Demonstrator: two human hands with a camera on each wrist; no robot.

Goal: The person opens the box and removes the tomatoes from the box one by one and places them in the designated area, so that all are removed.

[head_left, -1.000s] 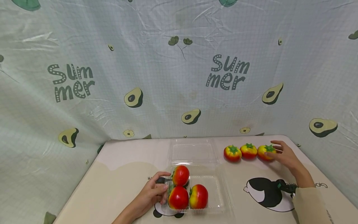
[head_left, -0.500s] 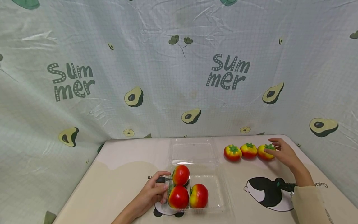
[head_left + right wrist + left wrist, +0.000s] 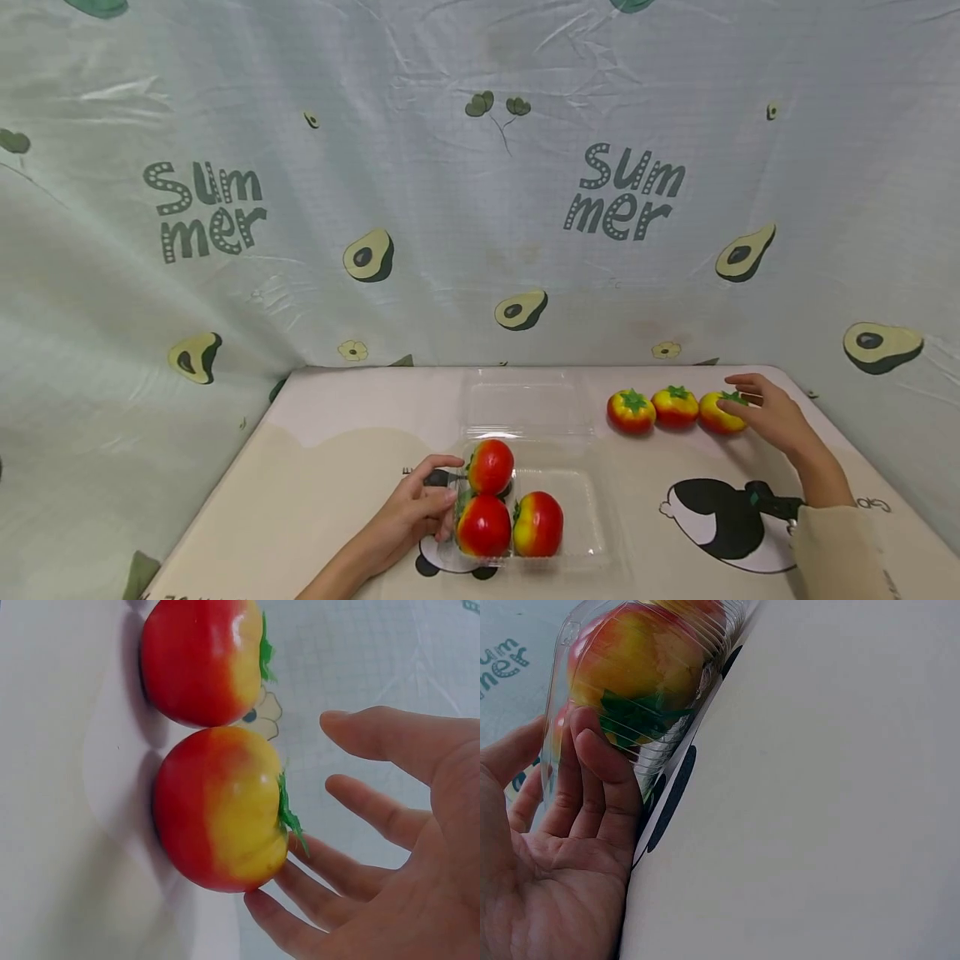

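Fruit [image 3: 718, 415] at row's R end, R hand [image 3: 774, 413] spread by it, L hand [image 3: 408, 518] relaxed agst box [image 3: 577, 504]

Compared with a second ago, the right hand [image 3: 772, 419] sits slightly higher against the fruit [image 3: 714, 421] beside it: its thumb [image 3: 738, 409], then across the middle of that fruit, is now nearer the green top [image 3: 737, 396]. The whole head view slides a little rightward and tilts a touch clockwise. Far up and left of the left hand [image 3: 412, 510], a leaf print [image 3: 15, 142] shows more fully at the edge; lower left of that hand, dark lettering [image 3: 197, 597] peeps in on the worktop [image 3: 247, 500].
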